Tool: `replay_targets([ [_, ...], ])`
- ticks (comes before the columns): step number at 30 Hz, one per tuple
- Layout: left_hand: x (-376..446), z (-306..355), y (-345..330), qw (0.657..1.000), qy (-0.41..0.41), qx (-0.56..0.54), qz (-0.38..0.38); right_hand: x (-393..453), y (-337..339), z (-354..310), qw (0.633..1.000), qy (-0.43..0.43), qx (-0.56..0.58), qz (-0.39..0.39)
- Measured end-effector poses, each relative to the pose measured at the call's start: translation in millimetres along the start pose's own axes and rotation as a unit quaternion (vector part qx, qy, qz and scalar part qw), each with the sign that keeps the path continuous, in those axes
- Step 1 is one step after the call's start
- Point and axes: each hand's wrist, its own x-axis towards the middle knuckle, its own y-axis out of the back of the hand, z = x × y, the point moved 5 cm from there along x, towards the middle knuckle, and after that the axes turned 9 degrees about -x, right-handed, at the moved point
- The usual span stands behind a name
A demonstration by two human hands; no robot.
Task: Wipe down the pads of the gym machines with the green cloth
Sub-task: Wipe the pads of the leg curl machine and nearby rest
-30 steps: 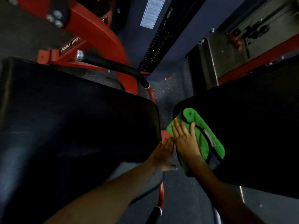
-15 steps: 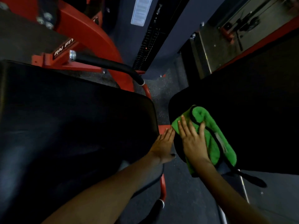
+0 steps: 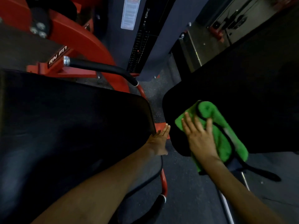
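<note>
Your right hand (image 3: 199, 137) lies flat, fingers spread and straight, pressing the green cloth (image 3: 221, 135) onto the lower left corner of the black pad (image 3: 234, 97) that fills the right half of the frame. Compared with a second ago, the cloth has slid up and to the right, away from the pad's near rim and further onto its surface; the near end of the cloth hangs off the pad's lower edge. That reads as a wiping stroke in progress, working inward from the corner, with most of this pad, stretching to the upper right, probably not yet covered. Your left hand (image 3: 159, 139) is relaxed and holds nothing, its straight fingers resting against the right edge of the other black pad (image 3: 72, 126) at left, much as before, seemingly to brace you. Behind it, the red frame (image 3: 84, 41) and a black handle (image 3: 100, 68) sit in the upper left.
</note>
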Motion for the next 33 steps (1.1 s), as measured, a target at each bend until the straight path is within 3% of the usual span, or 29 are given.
replay_targets([
  [3,1,-4,1,0.999,0.012,0.045,-0.003,-7,-20,-40,0.992,0.105,-0.009,-0.068],
  [7,-4,-1,-5,0.999,-0.009,0.051,-0.010,-40,-18,-33,0.989,0.142,0.003,-0.036],
  [10,-7,16,-9,0.999,-0.035,0.016,0.012,-54,1,9,0.993,0.091,0.073,0.002],
  [13,-11,28,-8,0.997,-0.059,-0.024,0.036,-50,29,81,0.993,-0.038,0.100,0.054],
  [17,-18,49,-3,0.993,-0.080,-0.047,0.068,-31,60,176,0.974,-0.200,0.085,0.062],
  [19,-23,64,-1,0.990,-0.082,-0.075,0.087,-12,62,175,0.978,-0.191,0.055,0.067],
  [22,-27,81,-1,0.986,-0.094,-0.096,0.094,9,39,111,0.999,-0.052,-0.005,0.013],
  [25,-30,86,7,0.988,-0.117,-0.073,0.075,-6,27,76,0.999,0.026,0.010,-0.033],
  [27,-32,89,18,0.987,-0.130,-0.065,0.071,-28,33,91,0.999,0.014,0.038,-0.020],
  [30,-33,103,40,0.983,-0.152,-0.066,0.081,-45,59,148,0.990,-0.099,0.077,0.061],
  [33,-33,126,50,0.979,-0.159,-0.092,0.089,-19,63,176,0.981,-0.170,0.062,0.062],
])
